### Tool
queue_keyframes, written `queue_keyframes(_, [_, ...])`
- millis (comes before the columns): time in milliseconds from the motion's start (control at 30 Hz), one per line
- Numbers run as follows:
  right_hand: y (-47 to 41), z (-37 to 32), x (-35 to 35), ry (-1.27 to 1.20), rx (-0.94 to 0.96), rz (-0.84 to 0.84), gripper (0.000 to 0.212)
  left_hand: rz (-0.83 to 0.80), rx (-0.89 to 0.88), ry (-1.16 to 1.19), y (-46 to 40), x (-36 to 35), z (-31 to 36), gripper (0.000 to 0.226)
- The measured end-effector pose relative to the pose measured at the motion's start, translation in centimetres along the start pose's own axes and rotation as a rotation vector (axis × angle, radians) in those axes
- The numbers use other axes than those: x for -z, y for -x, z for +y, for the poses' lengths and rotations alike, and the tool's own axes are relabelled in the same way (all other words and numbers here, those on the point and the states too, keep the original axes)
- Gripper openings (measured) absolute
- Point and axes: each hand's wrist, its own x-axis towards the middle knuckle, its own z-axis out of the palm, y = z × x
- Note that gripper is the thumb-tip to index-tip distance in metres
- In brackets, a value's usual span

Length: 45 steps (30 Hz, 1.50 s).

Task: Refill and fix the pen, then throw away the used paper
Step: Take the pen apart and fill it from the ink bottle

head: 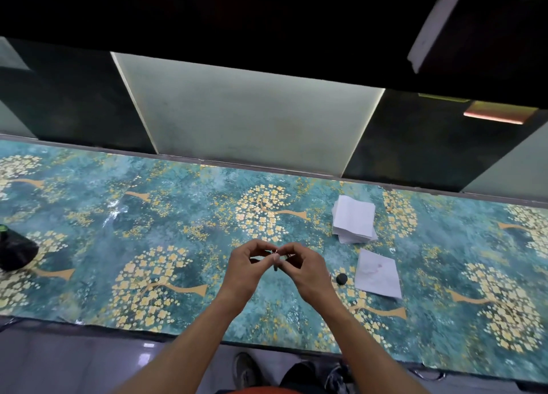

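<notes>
Head view: no brand, label or legible writing is visible on any item. The left hand [246,267] and right hand [299,267] meet above the worktop [178,215], fingers curled, pinching between them the pen [275,258], which appears only as small, partly hidden parts: a metallic glint at the fingertips and a dark tip pointing downward. A single sheet of paper [378,273] with faint reddish marks lies to the right, just beside a small black cap [341,278]. A stack of white sheets [354,218] lies farther back. A black pouch [16,250] sits at the left edge.
</notes>
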Motion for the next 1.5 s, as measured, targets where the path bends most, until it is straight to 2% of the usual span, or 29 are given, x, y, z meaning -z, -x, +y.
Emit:
queue_keyframes(100, [-2.2,0.1,1.2,0.183,-0.025,0.07,0.016,0.048,0.05,0.117,-0.1,1.0,-0.1,0.009])
queue_keyframes(200, [-5.0,0.6,2.7,0.326,-0.054,0.084,0.013,0.066,0.09,0.154,0.0,1.9,-0.5,0.008])
queue_keyframes(300, [-7.3,1.1,3.3,0.548,-0.057,-0.023,0.009,0.093,0.134,0.172,0.2,2.4,-1.1,0.01])
queue_keyframes(400, [-8.5,1.4,2.3,0.862,-0.036,-0.206,0.006,0.094,0.202,0.247,0.4,2.4,-1.6,0.013])
queue_keyframes(533, [-8.8,1.5,-0.4,1.225,-0.001,-0.412,0.012,0.085,0.284,0.284,0.7,2.0,-2.1,0.017])
queue_keyframes(700, [-7.8,2.6,-3.1,1.433,0.005,-0.462,0.019,0.112,0.333,0.347,0.8,2.0,-2.5,0.018])
queue_keyframes(800, [-7.5,2.8,-3.6,1.472,0.03,-0.466,0.025,0.118,0.327,0.355,0.7,2.2,-2.8,0.015])
queue_keyframes(900, [-7.3,2.8,-3.4,1.404,0.009,-0.452,0.019,0.105,0.335,0.345,0.4,2.0,-3.0,0.016])
queue_keyframes(967, [-7.4,3.1,-3.0,1.251,-0.045,-0.385,0.012,0.089,0.337,0.319,0.2,1.8,-3.2,0.016])
queue_keyframes(1067, [-7.7,3.0,-2.1,0.854,-0.136,-0.231,0.019,0.079,0.351,0.317,0.0,1.3,-3.2,0.013])
queue_keyframes(1233, [-7.7,1.6,0.9,0.082,-0.265,-0.061,0.011,0.104,0.404,0.402,-0.7,-0.2,-3.1,0.002])
queue_keyframes(1500, [-5.7,1.0,5.7,-0.309,-0.299,0.088,0.004,0.031,0.472,0.471,-1.5,-3.8,-3.7,0.014])
